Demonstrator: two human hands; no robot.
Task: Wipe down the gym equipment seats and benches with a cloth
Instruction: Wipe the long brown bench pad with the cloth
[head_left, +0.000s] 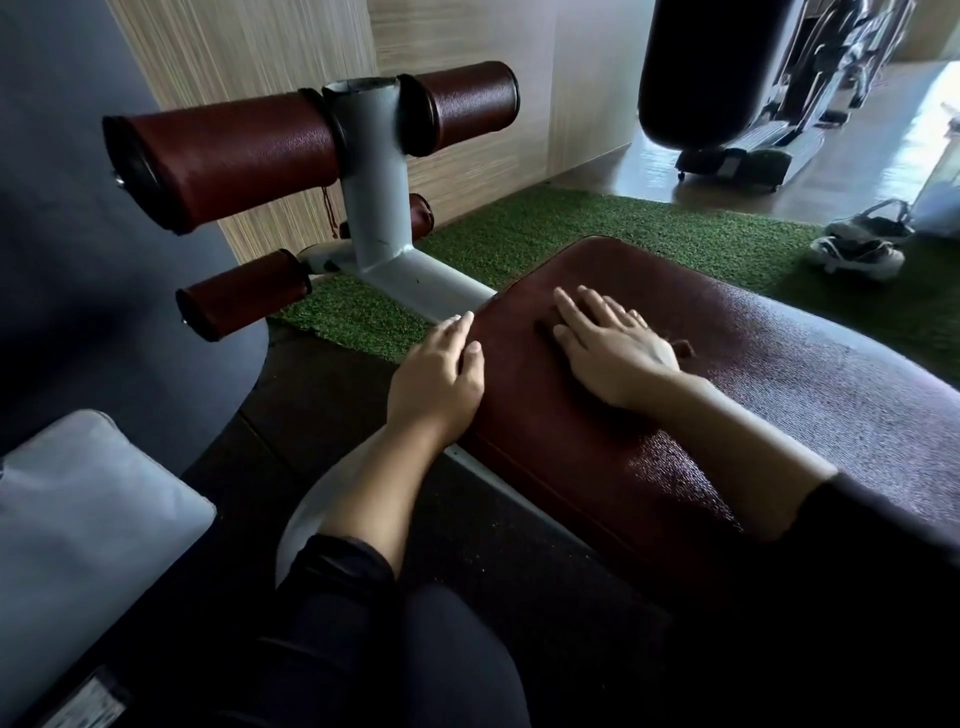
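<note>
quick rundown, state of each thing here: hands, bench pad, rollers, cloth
left hand: open, resting on the near edge of the bench pad
right hand: open, fingers flat on top of the pad; a dark bit shows beside it
bench pad: maroon, sheen on its surface
foam rollers: mounted on the grey post, untouched
cloth: cannot tell; the dark bit may be it

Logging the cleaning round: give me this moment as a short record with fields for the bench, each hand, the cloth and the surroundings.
bench: dark red padded bench, surface glossy
left hand: left hand rests on the pad's near edge, fingers straight
right hand: right hand lies flat on the pad, fingers straight
cloth: a dark scrap shows by the right hand; cannot tell if it is the cloth
leg rollers: dark red rollers on a grey post
floor: green turf, shoes on it
</note>
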